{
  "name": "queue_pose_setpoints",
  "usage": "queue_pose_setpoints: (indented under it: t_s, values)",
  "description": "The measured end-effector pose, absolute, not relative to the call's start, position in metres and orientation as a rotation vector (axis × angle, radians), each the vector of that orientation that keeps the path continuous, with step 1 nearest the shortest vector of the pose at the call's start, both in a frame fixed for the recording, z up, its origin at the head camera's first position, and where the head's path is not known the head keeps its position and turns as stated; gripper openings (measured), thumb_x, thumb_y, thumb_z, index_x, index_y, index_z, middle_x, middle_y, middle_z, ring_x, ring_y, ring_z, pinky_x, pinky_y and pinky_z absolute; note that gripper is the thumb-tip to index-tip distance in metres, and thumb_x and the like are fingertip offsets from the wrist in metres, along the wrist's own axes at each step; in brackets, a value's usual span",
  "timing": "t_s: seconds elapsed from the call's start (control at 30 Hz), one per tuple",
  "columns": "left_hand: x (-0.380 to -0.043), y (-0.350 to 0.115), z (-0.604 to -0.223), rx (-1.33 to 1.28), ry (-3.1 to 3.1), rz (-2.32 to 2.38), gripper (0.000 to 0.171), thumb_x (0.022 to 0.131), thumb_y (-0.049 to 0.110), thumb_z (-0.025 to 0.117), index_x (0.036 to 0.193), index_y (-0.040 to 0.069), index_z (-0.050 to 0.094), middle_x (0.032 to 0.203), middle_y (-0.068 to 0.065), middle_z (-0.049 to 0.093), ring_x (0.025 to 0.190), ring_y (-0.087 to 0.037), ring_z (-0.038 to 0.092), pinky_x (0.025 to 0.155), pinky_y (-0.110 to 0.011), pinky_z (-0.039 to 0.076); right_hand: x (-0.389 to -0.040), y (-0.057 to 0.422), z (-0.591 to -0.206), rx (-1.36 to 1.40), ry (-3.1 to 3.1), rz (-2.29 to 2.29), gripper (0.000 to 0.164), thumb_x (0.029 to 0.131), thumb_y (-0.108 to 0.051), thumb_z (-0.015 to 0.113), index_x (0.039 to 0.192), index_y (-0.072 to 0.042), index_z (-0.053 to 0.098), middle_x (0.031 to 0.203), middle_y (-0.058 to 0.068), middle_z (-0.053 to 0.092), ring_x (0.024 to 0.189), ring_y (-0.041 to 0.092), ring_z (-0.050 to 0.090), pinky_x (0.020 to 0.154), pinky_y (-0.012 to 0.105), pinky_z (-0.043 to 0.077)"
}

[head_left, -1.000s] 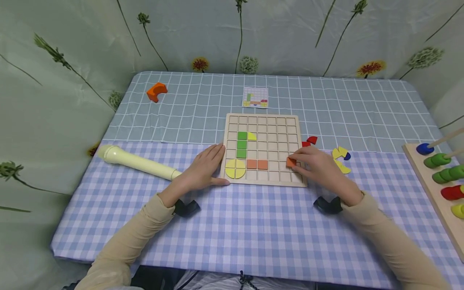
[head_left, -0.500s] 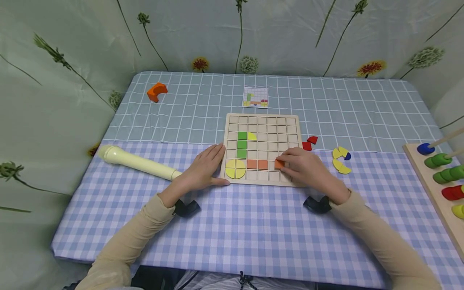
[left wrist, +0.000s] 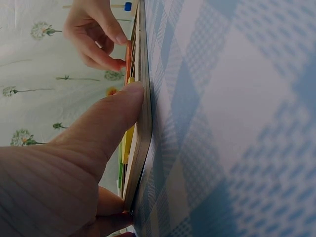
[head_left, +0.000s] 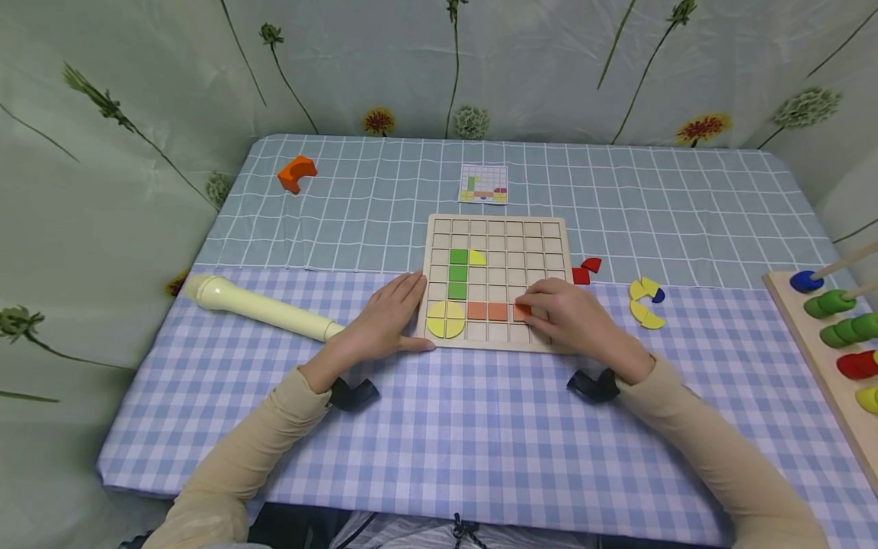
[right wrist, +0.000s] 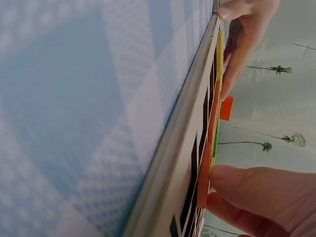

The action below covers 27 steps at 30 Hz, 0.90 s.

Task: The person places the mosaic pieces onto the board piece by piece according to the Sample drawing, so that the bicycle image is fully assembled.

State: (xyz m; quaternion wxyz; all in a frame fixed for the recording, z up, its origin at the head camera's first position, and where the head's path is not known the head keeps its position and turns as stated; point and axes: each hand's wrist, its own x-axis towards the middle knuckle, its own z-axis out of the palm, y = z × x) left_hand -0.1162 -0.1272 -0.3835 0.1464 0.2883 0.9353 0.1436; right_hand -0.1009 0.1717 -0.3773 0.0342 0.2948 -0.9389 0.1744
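A square wooden grid board (head_left: 497, 349) lies on the table. Against its left edge and near-left corner rests my left hand (head_left: 389, 316), fingers extended, thumb along the front edge. My right hand (head_left: 572, 316) pinches an orange square tile (head_left: 521, 312) between thumb and fingers, low over the board; its thumb (right wrist: 232, 180) is on the tile in the right wrist view. Left of it, in the same row, sit two orange tiles (head_left: 488, 311). A yellow circle of quarter pieces (head_left: 445, 319), a column of green tiles (head_left: 457, 274) and one yellow quarter piece (head_left: 476, 258) also lie on the board.
Beyond the board lies a printed pattern card (head_left: 483, 184). Red pieces (head_left: 581, 276) touch the board's right side; yellow pieces (head_left: 645, 314) and a blue one (head_left: 658, 295) lie farther right. A pale yellow microphone-shaped object (head_left: 267, 309), an orange arch block (head_left: 297, 175) and a bead stand (head_left: 823, 366) surround them.
My right hand has moved left across the board with the orange tile, bringing it close to the other orange tiles. My left hand has stayed in place.
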Motion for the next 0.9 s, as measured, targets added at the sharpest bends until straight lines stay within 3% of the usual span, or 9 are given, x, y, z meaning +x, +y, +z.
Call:
queue_pose_setpoints:
  t_s: [0.6, 0.9]
  values:
    - [-0.117, -0.127, -0.385, 0.836, 2.69, 0.418, 0.102, 0.081, 0.05, 0.067, 0.149, -0.003, 0.013, 0.157, -0.019, 0.014, 0.146, -0.037, 0.013, 0.116, -0.054, 0.021, -0.102, 0.165, -0.376, 0.923, -2.907, 0.517, 0.023, 0.082, -0.013, 0.07, 0.103, -0.006, 0.072, 0.098, 0.008, 0.068, 0.094, 0.021, 0.062, 0.08, 0.037, 0.054]
    - [-0.115, -0.127, -0.383, 0.83, 2.689, 0.42, 0.102, 0.081, 0.05, 0.067, 0.149, -0.003, 0.012, 0.158, -0.019, 0.013, 0.146, -0.037, 0.012, 0.115, -0.055, 0.021, -0.095, 0.193, -0.373, 0.809, -2.856, 0.498, 0.024, 0.079, -0.008, 0.072, 0.103, -0.004, 0.072, 0.099, 0.01, 0.069, 0.092, 0.024, 0.063, 0.072, 0.039, 0.054]
